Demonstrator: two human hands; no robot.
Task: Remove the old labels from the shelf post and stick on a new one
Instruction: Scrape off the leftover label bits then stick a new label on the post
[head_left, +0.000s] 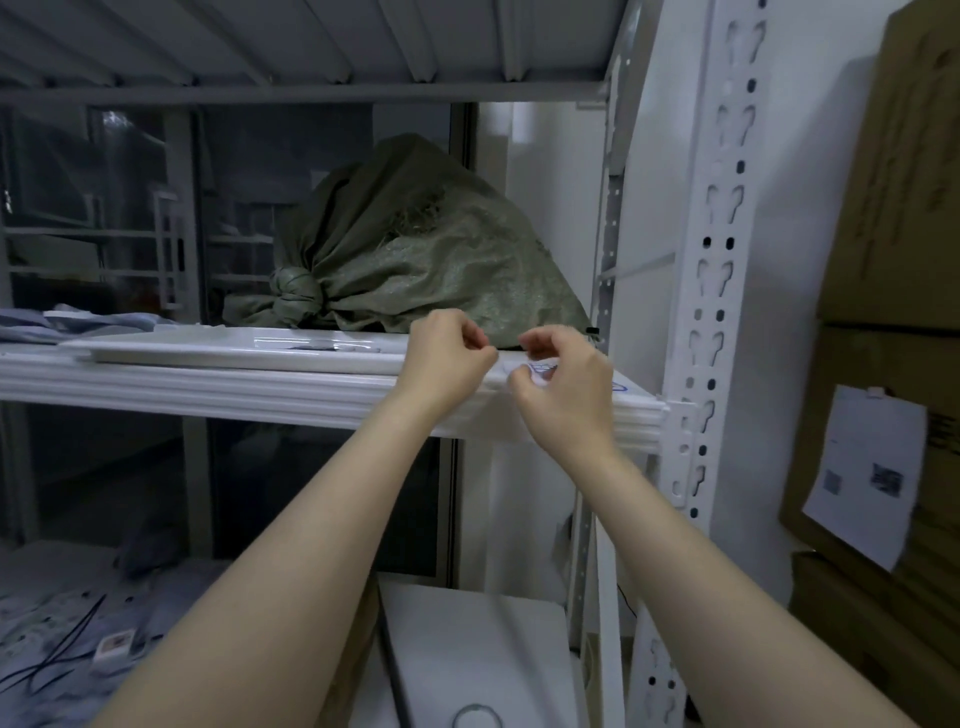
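White shelving (208, 387), dim storeroom. Just left of the shelf post (719, 291), the right hand (566, 402) pinches a blue-printed label (541, 370); the left hand (441, 364), alongside, curls thumb to forefinger, contents unclear. Farther back: tied green sack (415, 260).

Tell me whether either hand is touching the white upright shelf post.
No: the right hand pinches a label beside the curled left hand, both above the shelf edge, well apart from the shelf post.
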